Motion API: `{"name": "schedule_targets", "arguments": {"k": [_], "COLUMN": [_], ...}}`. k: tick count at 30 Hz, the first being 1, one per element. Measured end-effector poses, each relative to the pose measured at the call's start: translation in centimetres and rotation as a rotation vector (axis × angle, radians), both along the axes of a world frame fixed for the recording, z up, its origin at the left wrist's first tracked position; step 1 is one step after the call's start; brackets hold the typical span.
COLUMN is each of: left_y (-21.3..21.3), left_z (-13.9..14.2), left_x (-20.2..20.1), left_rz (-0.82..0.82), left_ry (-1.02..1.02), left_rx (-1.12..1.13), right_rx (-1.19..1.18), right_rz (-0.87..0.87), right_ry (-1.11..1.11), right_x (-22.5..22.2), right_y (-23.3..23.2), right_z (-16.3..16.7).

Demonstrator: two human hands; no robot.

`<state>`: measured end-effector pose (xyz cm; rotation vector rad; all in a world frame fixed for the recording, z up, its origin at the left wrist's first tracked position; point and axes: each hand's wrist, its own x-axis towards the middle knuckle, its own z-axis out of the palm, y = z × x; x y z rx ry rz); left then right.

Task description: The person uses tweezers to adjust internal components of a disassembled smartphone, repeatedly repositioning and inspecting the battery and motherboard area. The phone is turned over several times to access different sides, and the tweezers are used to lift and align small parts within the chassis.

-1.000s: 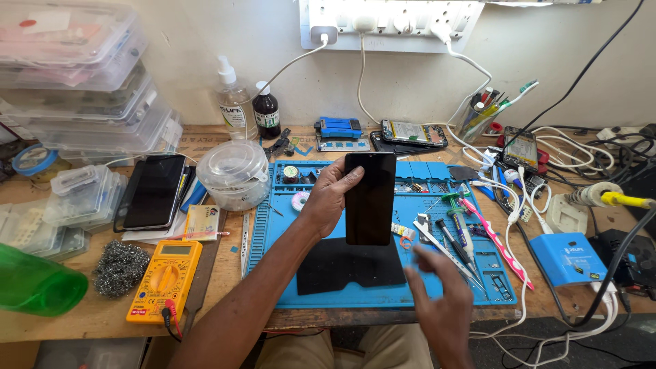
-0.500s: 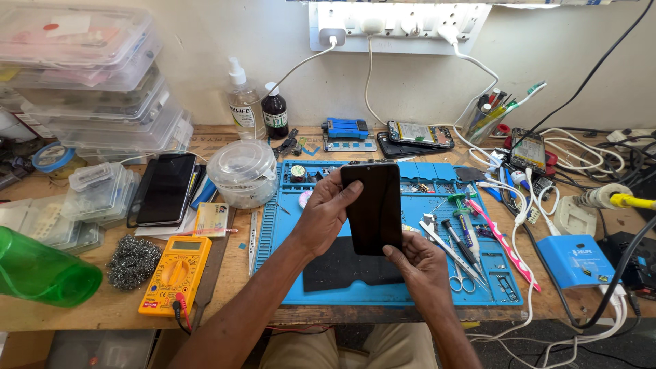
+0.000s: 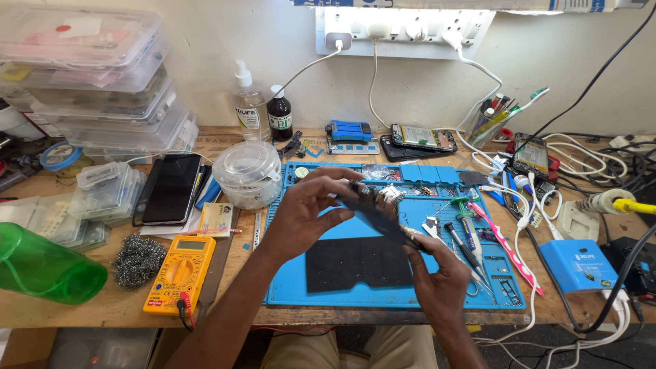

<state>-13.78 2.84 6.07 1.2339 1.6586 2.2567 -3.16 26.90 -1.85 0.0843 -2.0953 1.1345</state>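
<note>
Centre frame: left hand (image 3: 304,212) and right hand (image 3: 437,273) both closed on phone (image 3: 379,212), tilted above blue mat (image 3: 287,287). Risk: edge-only grip, phone may slip onto tools.

**A phone repair bench, seen from above**

I look down on a small electronics repair workshop. A blue repair mat (image 3: 287,287) covers the wooden bench (image 3: 102,307), with screwdrivers (image 3: 465,239) laid out on it. A yellow multimeter (image 3: 179,272), opened phones (image 3: 424,138), stacked clear parts boxes (image 3: 102,82) and a wall power strip (image 3: 403,31) crowd around it.
</note>
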Motion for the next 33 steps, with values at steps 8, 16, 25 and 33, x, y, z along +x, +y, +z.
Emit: {"name": "schedule_targets", "arguments": {"k": [8, 16, 25, 33], "left_y": [-1.2, -0.1, -1.1, -0.7], "left_z": [-2.5, -5.4, -5.1, -5.5], "left_x": [3.1, 7.1, 7.8, 8.0], "left_rz": [0.122, 0.06, 0.083, 0.212], "left_ry": [0.09, -0.36, -0.208, -0.153], "left_rx": [0.078, 0.27, 0.195, 0.048], "right_rx": [0.415, 0.52, 0.527, 0.532], "right_rz": [-0.1, -0.117, -0.111, -0.129], "right_ry": [0.314, 0.374, 0.32, 0.357], "right_x": [0.4, 0.0, -0.2, -0.2], "right_y": [-0.1, 0.0, -0.3, -0.3], "right_z": [3.7, 3.8, 2.3, 2.0]}}
